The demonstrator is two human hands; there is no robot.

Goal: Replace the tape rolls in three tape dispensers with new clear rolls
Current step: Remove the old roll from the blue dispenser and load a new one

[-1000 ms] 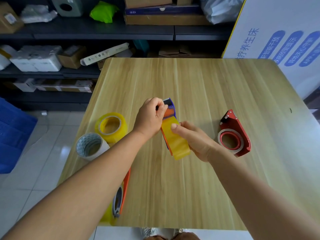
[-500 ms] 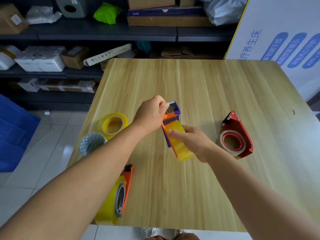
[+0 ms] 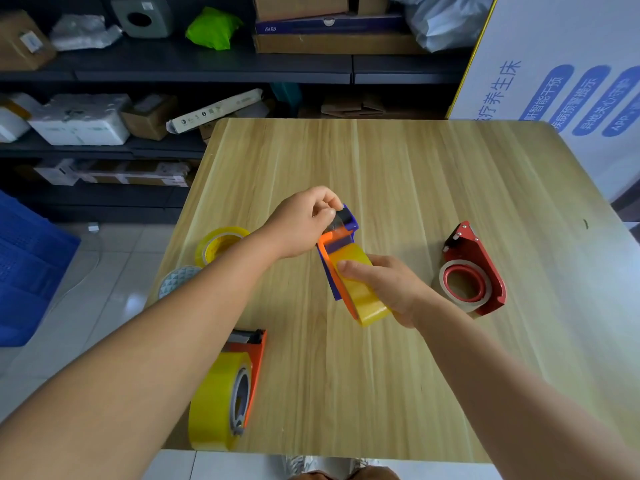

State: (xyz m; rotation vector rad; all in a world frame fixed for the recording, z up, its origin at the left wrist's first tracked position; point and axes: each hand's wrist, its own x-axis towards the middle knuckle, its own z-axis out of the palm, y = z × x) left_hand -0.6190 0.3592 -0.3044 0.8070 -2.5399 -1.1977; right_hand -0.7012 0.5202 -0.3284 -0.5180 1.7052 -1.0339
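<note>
Looks like a stockroom or the back room of some small business, probably. Dark metal shelving [image 3: 207,69] along the wall is crammed with cardboard boxes [image 3: 332,43], styrofoam packing [image 3: 79,119] and bagged stuff, there's a blue plastic crate [image 3: 31,265] on the tiled floor [image 3: 104,289], and a printed promo board [image 3: 561,81] leaning beside the wooden table [image 3: 398,174]

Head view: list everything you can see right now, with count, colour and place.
Table: 1, light wood, centre.
Blue-orange dispenser: 1, yellowish roll loaded, held mid-table.
Red dispenser: 1, nearly spent roll, lying right.
Orange dispenser: 1, full yellowish roll, near edge.
Loose yellow roll: 1, left edge.
Patterned grey roll: 1, left edge, partly hidden.
Shelves: dark, boxes, behind.
Hands: left pinches dispenser's head; right grips its roll.
</note>
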